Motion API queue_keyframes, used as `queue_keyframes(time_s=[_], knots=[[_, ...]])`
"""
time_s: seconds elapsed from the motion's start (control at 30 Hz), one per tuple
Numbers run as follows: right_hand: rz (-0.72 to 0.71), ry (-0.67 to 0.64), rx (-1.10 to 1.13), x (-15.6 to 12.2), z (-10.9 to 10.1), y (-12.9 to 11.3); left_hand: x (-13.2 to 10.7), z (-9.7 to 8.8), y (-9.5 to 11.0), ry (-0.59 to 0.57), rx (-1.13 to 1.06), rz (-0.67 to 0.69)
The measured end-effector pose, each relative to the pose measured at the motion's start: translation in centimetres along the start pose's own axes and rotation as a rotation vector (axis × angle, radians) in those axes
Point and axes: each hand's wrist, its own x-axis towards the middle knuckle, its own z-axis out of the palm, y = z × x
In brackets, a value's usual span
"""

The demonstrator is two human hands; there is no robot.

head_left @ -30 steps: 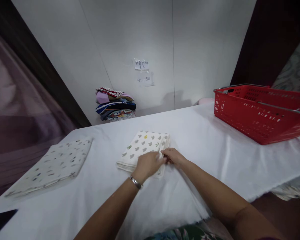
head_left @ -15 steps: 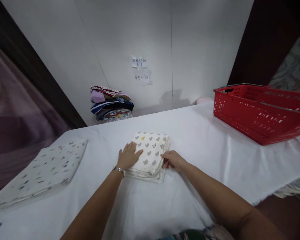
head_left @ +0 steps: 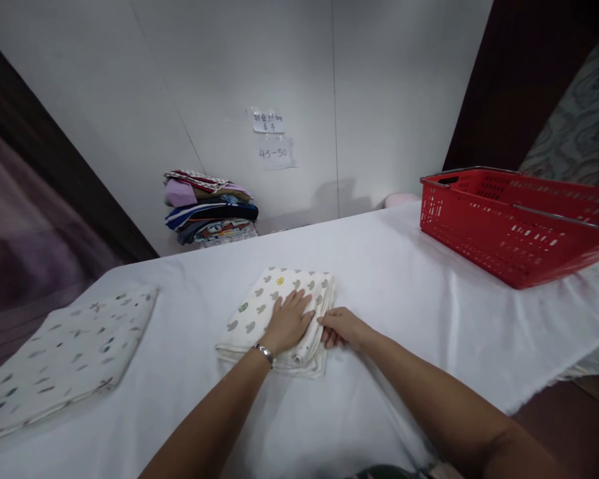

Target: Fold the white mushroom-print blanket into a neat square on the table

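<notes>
A folded white cloth (head_left: 259, 313) with a grey mushroom-like print lies in layers on the white-covered table (head_left: 379, 266). My left hand (head_left: 290, 322) rests flat on top of it, fingers spread, near its right side. At the cloth's right edge, my right hand (head_left: 342, 327) pinches the layered side between thumb and fingers. Some layers stick out a little at the near right corner. Farther left lies another folded white cloth (head_left: 74, 352) with small dark motifs, apart from both hands.
On the right of the table stands a red plastic basket (head_left: 479, 226) with metal handles. Beyond the far edge a pile of folded textiles (head_left: 209, 206) sits against the wall. Two paper notes (head_left: 274, 152) are taped there. Purple fabric (head_left: 24, 213) hangs at the left.
My left hand has slid right across the folded cloth, uncovering its left part. My right hand keeps its pinch on the right edge. The view has shifted slightly.
</notes>
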Motion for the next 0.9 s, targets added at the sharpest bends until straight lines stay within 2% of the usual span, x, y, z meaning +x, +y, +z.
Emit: queue_keyframes(time_s=[0.1, 0.2, 0.33, 0.5, 0.57, 0.63, 0.7, 0.77, 0.9], knots=[[-0.015, -0.012, -0.009, 0.0, -0.1, 0.1, -0.5, -1.3, 0.8, 0.047, -0.149, -0.046], [-0.048, -0.028, -0.014, -0.1, -0.2, 0.0, -1.8, -2.2, 2.6, 0.072, -0.212, 0.022], [-0.038, -0.098, -0.018, -0.6, -0.6, -0.4, -3.7, -1.8, 4.0, -0.021, -0.183, 0.068], [-0.029, -0.173, -0.068, -0.7, -2.2, -0.9, -3.3, -1.8, 3.3, -0.115, -0.206, 0.006], [-0.068, -0.082, -0.114, 0.1, -3.4, -1.0, -2.9, -2.2, 3.1, -0.13, -0.221, -0.011], [-0.107, 0.095, -0.21, 1.3, -4.8, -1.2, -2.8, -2.4, 3.1, -0.13, -0.234, -0.014], [-0.172, 0.263, -0.382, 2.5, -6.1, -1.5, -2.8, -2.4, 3.1, -0.126, -0.251, -0.022], [-0.314, 0.339, -0.596, 3.3, -6.9, -1.8, -2.9, -2.2, 3.2, -0.133, -0.269, -0.035], [-0.643, 0.225, -0.956, 3.7, -6.9, -2.3, -3.2, -2.0, 3.2, -0.149, -0.267, -0.052]])
